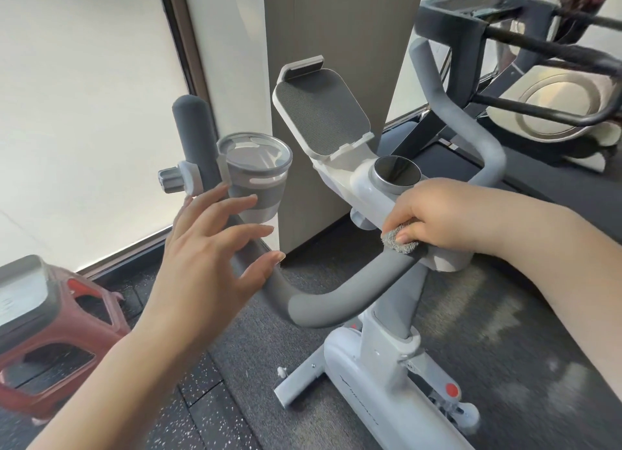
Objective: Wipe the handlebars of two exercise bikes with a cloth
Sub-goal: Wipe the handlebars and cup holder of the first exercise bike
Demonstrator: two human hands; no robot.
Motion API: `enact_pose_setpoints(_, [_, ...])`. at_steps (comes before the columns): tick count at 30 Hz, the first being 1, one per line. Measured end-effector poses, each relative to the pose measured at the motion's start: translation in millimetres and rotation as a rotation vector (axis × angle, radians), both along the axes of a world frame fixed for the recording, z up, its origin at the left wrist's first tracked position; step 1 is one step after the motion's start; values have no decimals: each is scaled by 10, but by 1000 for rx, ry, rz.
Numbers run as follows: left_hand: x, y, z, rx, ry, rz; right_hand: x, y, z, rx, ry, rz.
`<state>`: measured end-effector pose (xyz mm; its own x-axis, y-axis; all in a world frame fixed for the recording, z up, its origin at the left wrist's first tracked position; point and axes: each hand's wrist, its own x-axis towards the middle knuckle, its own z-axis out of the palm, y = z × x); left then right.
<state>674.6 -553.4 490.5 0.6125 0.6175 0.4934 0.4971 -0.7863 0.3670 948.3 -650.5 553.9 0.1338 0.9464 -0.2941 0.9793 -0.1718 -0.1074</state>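
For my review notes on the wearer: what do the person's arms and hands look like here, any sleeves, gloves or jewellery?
Both forearms are bare as far as the frame shows, with no sleeve in sight. The left hand and right hand wear no gloves, and no rings, watch or bracelet show. The left hand's fingernails are longish and look unpainted.

Open gap between cup holder (257,173) and phone tray (321,113) — pillar (336,28) blocks behind, stool (64,331) crowds low left.

A red plastic stool (57,342) stood on the dark speckled floor (215,412) at lower left, beside a frosted window (84,113). A grey pillar (340,39) rose behind, with a treadmill (451,167) at right.
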Motion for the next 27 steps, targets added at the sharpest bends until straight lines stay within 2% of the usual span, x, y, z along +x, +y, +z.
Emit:
enact_pose_setpoints(10, [-24,15,29,-10,25,-33,-198,-246,-73,193,85,-159])
enact_pose_setpoints(12, [-18,29,37,-14,27,-52,-320,-294,-63,205,157,-178])
enact_pose_setpoints(14, [-19,48,45,-8,30,-88,-458,-339,-78,268,319,-226])
enact_pose_setpoints(17, [-38,100,55,11,38,-147,-631,-398,-158,546,572,-418])
enact_pose_setpoints(22, [-78,192,35,31,45,-244,-901,-507,-433,1036,802,-763])
enact_pose_setpoints(27, [-83,239,-10,67,41,-303,-1149,-647,-904,1294,949,-1202])
